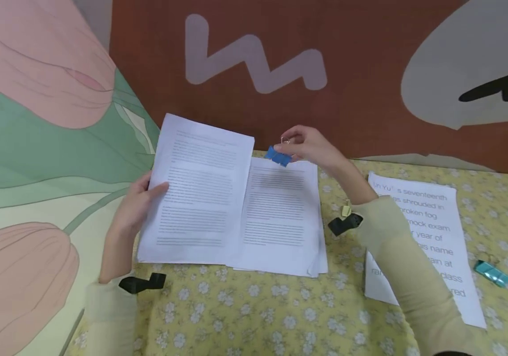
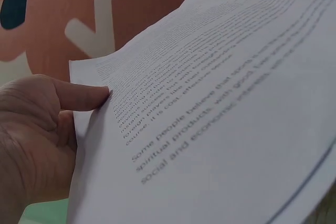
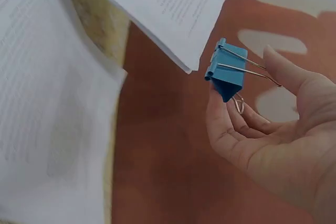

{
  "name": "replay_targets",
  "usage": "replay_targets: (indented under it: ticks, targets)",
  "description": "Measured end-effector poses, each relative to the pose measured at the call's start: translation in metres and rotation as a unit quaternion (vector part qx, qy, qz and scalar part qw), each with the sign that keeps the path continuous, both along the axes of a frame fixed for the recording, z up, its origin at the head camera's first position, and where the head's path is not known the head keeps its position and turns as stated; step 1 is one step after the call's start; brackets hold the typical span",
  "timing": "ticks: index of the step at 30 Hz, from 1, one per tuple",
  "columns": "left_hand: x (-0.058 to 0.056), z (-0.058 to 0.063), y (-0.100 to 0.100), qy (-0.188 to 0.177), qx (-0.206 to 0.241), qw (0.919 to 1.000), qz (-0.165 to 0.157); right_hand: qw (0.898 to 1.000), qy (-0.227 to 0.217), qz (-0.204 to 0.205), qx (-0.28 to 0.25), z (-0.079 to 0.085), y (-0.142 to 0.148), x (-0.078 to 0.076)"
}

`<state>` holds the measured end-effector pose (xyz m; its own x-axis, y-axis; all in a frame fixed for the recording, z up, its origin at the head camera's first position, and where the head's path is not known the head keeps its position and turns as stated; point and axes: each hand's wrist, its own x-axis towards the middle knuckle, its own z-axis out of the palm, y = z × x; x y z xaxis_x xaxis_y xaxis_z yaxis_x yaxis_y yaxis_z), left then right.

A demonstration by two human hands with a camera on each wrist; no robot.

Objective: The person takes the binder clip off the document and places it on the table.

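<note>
My left hand (image 1: 136, 205) grips the left edge of a raised stack of printed sheets (image 1: 200, 193), its thumb lying on the top page. In the left wrist view the thumb presses the printed side while the other fingers go behind the paper (image 2: 210, 93). Between thumb and fingers my right hand (image 1: 314, 148) holds a blue binder clip (image 1: 278, 156). Its wire handles show in the right wrist view, where the clip (image 3: 231, 69) is beside the stack's corner and has no paper in it. Another printed stack (image 1: 276, 212) lies below the clip, partly covered by the raised one.
A large-print sheet (image 1: 432, 222) lies to the right, partly under my right forearm. Beyond it is a teal binder clip (image 1: 493, 273). A small yellow clip (image 1: 346, 211) sits near my right wrist on the flowered tablecloth (image 1: 245, 316). A painted wall (image 1: 360, 74) rises behind.
</note>
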<state>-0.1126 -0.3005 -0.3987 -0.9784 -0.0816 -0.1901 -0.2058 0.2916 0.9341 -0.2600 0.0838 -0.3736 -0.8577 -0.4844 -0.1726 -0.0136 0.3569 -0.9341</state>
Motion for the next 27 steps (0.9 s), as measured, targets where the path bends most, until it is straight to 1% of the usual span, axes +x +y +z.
replay_targets:
  ticks: [2, 4, 8, 12, 16, 18, 22, 25, 27]
  targets:
    - [0.0, -0.003, -0.013, -0.004, -0.021, 0.9997, 0.008, 1.0, 0.005, 0.008, 0.02, -0.006, -0.01, 0.002]
    - [0.0, -0.006, -0.023, -0.005, -0.032, 0.9994, 0.012, 0.999, 0.005, 0.016, 0.034, -0.013, -0.021, 0.004]
    - [-0.001, -0.011, -0.035, -0.005, -0.044, 0.9989, 0.015, 0.998, -0.003, 0.039, 0.041, -0.027, -0.042, 0.011]
    - [-0.004, -0.019, -0.041, -0.008, -0.069, 0.9972, 0.029, 0.997, -0.005, 0.06, 0.048, -0.042, -0.064, 0.018]
    - [-0.007, -0.03, -0.046, -0.021, -0.109, 0.9927, 0.046, 0.993, 0.013, 0.083, 0.085, -0.058, -0.088, 0.026]
    - [-0.009, -0.035, -0.048, -0.027, -0.121, 0.991, 0.052, 0.989, 0.031, 0.104, 0.104, -0.066, -0.098, 0.031]
    - [-0.012, -0.041, -0.054, -0.03, -0.15, 0.9861, 0.065, 0.982, 0.057, 0.133, 0.118, -0.075, -0.111, 0.038]
    - [-0.015, -0.043, -0.056, -0.03, -0.17, 0.9827, 0.068, 0.98, 0.067, 0.139, 0.124, -0.08, -0.117, 0.041]
    - [-0.017, -0.045, -0.056, -0.033, -0.181, 0.98, 0.076, 0.979, 0.074, 0.141, 0.129, -0.083, -0.121, 0.043]
